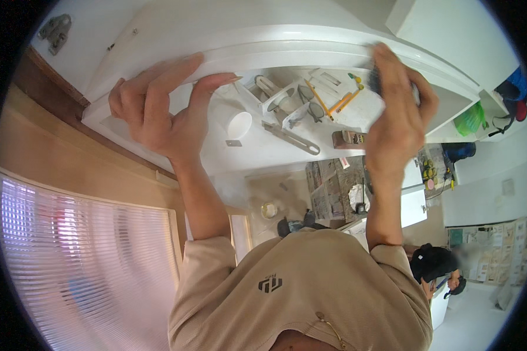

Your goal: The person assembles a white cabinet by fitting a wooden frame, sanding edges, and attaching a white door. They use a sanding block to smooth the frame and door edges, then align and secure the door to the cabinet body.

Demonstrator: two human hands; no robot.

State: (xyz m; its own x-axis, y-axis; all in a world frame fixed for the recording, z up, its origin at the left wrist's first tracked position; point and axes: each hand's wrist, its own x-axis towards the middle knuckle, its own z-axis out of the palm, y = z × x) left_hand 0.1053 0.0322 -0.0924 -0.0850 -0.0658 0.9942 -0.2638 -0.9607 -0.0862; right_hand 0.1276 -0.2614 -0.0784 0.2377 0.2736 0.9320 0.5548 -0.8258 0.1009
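The white rail (pixel 293 54), the longest thing here, bows across under both hands; it looks stiff, too heavy to lift lightly, and its smooth face may be slippery. It offers the best hold at its long edge, thumb on the person's side, fingers over the top. Between the hands its edge is bare, giving open room sideways. On the person's side of the rail spreads the white shelf (pixel 240 157), its near edge dropping off above the floor.

At the rail's left part, the left hand (pixel 164 111) has fingers laid over it and thumb apart along its nearer edge; I cannot tell how firmly it presses. At the rail's right part, the right hand (pixel 395 117) is curled over a dark pad (pixel 374 81), blurred, probably light and soft, best held by its sides.

Nearer the person than the rail lie a utility knife (pixel 291 138), a light white cup (pixel 239 124), fragile-looking glasses (pixel 315 111) and, smallest, thin pencils (pixel 319 100), all crowding knuckle room
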